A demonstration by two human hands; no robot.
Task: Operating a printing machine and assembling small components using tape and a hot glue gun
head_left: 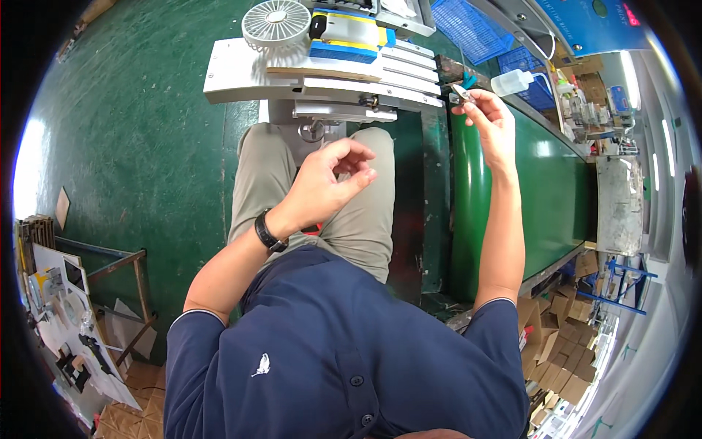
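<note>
My left hand point(329, 179) hovers above my lap, its fingers curled and the thumb apart from them, with nothing visible between. On that wrist is a black watch point(269, 233). Out to the right, my right hand point(491, 126) pinches a small silvery piece point(461, 93) between thumb and fingertips. The piece is too small for me to tell its kind. It is beside the right end of the grey metal machine point(248, 89), close to a teal-handled tool point(469, 80). A white squeeze bottle point(511, 83) is just beyond that hand.
A white round fan point(276, 24) and a blue-and-yellow block point(344, 50) sit on the machine. The green conveyor belt point(545, 190) runs along my right. Blue baskets point(472, 29) stand at the far right. Cardboard boxes point(563, 351) are piled at the lower right.
</note>
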